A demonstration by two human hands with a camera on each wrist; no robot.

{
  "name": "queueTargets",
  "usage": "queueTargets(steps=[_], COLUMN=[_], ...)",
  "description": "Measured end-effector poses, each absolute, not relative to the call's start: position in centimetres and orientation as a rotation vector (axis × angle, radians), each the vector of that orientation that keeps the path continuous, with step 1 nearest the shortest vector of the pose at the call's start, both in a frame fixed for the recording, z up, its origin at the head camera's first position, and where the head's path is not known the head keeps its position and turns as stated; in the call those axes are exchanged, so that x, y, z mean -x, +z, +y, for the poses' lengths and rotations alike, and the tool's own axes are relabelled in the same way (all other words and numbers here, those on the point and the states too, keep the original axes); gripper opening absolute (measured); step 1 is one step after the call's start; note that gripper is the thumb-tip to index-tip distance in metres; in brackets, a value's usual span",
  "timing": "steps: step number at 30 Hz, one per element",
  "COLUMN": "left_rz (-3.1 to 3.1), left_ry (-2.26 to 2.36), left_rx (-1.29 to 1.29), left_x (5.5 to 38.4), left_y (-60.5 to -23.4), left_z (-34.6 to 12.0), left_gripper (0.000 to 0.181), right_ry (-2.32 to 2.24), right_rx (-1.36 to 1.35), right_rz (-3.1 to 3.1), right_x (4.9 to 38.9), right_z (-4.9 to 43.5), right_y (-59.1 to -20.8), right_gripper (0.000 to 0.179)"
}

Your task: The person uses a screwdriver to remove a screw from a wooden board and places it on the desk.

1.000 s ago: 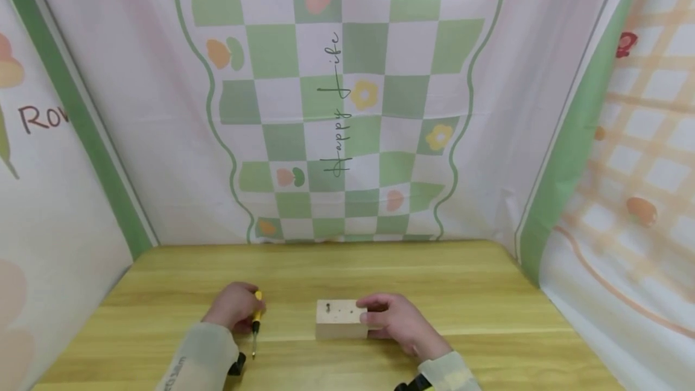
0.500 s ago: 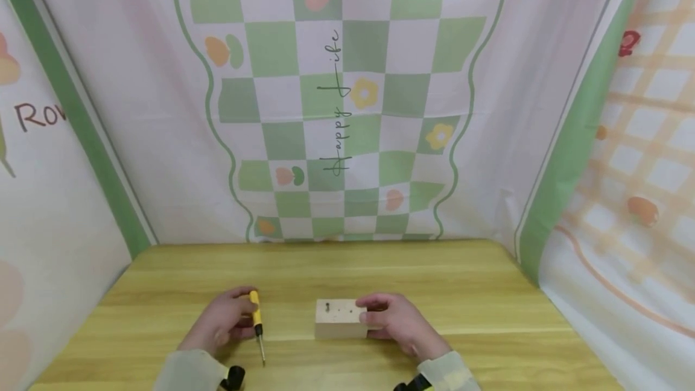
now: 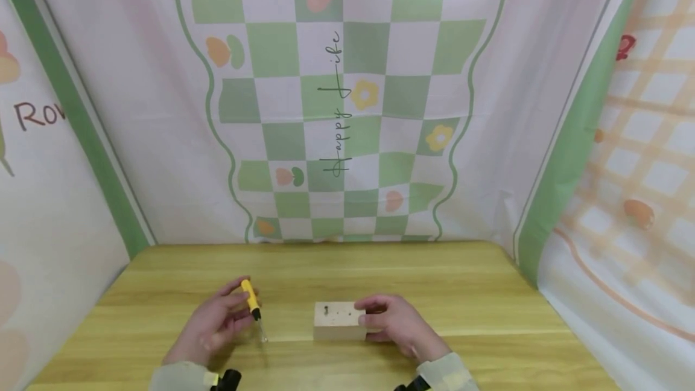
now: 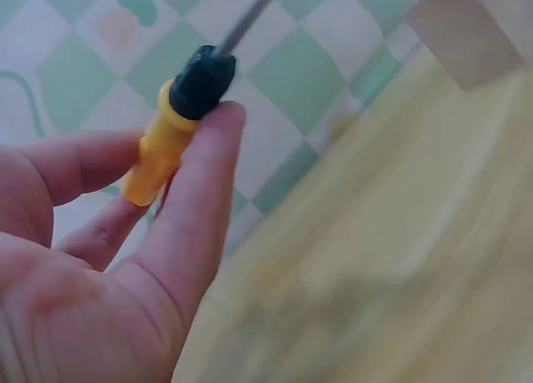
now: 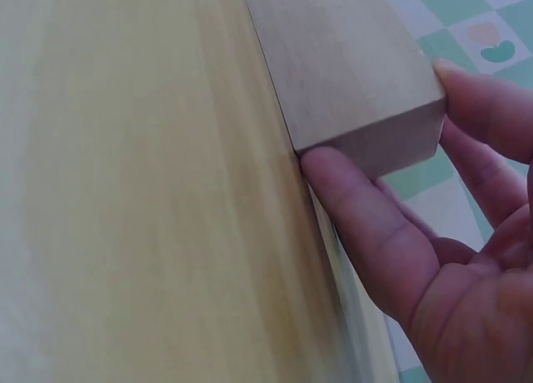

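In the head view my left hand [image 3: 213,323] pinches the yellow handle of a screwdriver [image 3: 250,298] between thumb and fingers. Its thin metal shaft slants down to the right, with the tip above the table. The left wrist view shows the thumb along the handle [image 4: 158,162], near its black collar [image 4: 201,82]. To the right, a pale wooden block [image 3: 340,333] lies flat on the table. A dark screw [image 3: 326,309] stands up from its top left, and small dark holes dot the top. My right hand [image 3: 400,326] grips the block's right end, thumb on the near side.
The wood-grain table [image 3: 304,270] extends around both hands to a checked curtain [image 3: 364,137] at the back. Printed cloths hang at the left [image 3: 60,198] and right [image 3: 624,258]. Black cameras [image 3: 227,380] are strapped at both wrists.
My left hand has turned and moved left, raising the screwdriver off the table; its shaft has swung from near upright in view to slanting right. My right hand and the block have stayed put.
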State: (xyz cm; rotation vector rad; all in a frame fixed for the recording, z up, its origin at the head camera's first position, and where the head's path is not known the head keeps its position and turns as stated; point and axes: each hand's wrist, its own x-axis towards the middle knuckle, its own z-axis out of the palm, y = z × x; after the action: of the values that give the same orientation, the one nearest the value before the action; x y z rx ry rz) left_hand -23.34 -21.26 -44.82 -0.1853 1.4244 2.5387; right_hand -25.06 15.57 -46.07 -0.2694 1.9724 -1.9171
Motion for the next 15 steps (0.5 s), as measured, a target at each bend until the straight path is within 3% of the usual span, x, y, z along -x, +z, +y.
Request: queueTargets(steps=[6, 15], left_rz=[1.392, 1.627], left_ry=[2.638, 2.674], left_rx=[0.248, 0.326], left_x=[23.3, 23.3], left_y=[-43.1, -41.7], left_z=[-21.2, -19.2], left_gripper=[0.035, 0.053], right_ry=[-1.905, -1.896], right_rx=[0.291, 0.294], right_rz=[1.959, 1.964], right_x=[24.9, 24.9], right_z=[15.3, 15.1], right_y=[-46.0, -45.9], right_gripper=[0.034, 0.033])
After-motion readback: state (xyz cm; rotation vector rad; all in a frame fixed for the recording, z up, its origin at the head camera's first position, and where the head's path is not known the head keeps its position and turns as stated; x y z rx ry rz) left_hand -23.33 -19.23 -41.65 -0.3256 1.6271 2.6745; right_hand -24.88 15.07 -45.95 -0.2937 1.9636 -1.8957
